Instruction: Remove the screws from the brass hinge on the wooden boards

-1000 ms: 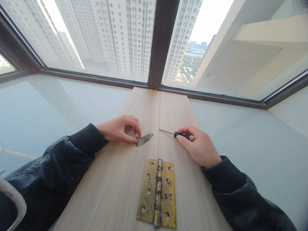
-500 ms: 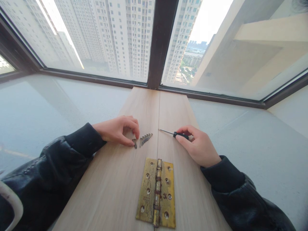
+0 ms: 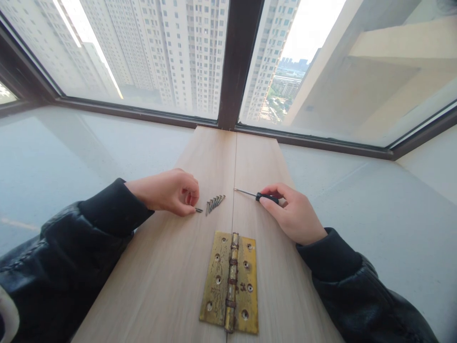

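Note:
Between the thumb and fingers of my left hand (image 3: 170,191) is a screw (image 3: 199,210), its threaded end poking out to the right. Just right of it, several screws (image 3: 214,204) lie side by side in a slanted row on the pale wood boards (image 3: 171,286). My right hand (image 3: 294,212) is closed around the black handle of a screwdriver (image 3: 246,193), whose tip points left over the seam between the boards. Nearer to me, a worn brass hinge (image 3: 230,283) lies opened flat across that seam, its screw holes bare.
A dark window frame (image 3: 233,66) rises at the far end of the boards, with tall buildings beyond the glass. White ledge surfaces (image 3: 357,200) extend on both sides. A pale curved object (image 3: 9,314) shows at the lower left edge.
My left hand has shifted a little left, and the screw at its fingertips has turned from nearly upright in view to nearly level. My right hand holds the screwdriver much as before.

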{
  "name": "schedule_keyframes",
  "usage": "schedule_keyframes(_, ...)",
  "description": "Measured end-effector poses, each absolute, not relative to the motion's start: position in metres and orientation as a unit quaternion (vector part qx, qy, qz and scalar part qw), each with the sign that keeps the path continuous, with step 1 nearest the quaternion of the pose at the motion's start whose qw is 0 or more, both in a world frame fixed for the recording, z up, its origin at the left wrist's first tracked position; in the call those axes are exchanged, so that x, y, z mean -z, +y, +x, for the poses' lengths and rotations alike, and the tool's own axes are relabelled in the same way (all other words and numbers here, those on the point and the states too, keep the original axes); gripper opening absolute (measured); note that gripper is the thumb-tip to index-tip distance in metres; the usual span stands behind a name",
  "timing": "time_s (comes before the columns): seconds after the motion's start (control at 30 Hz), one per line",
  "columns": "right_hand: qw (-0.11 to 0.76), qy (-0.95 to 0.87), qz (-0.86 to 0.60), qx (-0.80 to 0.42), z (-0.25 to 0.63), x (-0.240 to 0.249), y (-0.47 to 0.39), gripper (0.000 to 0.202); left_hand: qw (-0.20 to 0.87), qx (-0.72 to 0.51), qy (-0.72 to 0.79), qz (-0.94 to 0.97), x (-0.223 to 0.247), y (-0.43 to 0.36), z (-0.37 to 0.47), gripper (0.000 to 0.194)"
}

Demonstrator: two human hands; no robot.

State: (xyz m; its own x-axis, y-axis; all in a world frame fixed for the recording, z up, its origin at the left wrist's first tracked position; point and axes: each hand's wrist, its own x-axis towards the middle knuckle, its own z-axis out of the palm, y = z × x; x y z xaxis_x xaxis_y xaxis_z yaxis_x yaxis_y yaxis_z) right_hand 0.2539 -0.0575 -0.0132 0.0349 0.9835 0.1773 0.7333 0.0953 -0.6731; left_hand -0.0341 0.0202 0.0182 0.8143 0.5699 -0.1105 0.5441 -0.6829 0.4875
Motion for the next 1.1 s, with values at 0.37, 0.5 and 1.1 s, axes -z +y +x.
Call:
schedule_keyframes(0.37,0.32,-0.668,-0.643,-0.192,0.254,0.012,-0.058,0.019,0.319,-0.128,0.259,0.903,-0.021,0.001,-0.02,0.003)
schedule_keyframes(0.5,0.32,-0.667,-0.645,-0.194,0.254,0.012,-0.058,0.019,0.321,-0.179,0.189,0.911,-0.019,-0.011,-0.006,0.006)
schedule_keyframes(1.1,0.323,-0.669,-0.64,-0.197,0.253,0.011,-0.059,0.017,0.37,-0.178,0.165,0.897,-0.014,-0.02,0.002,0.013)
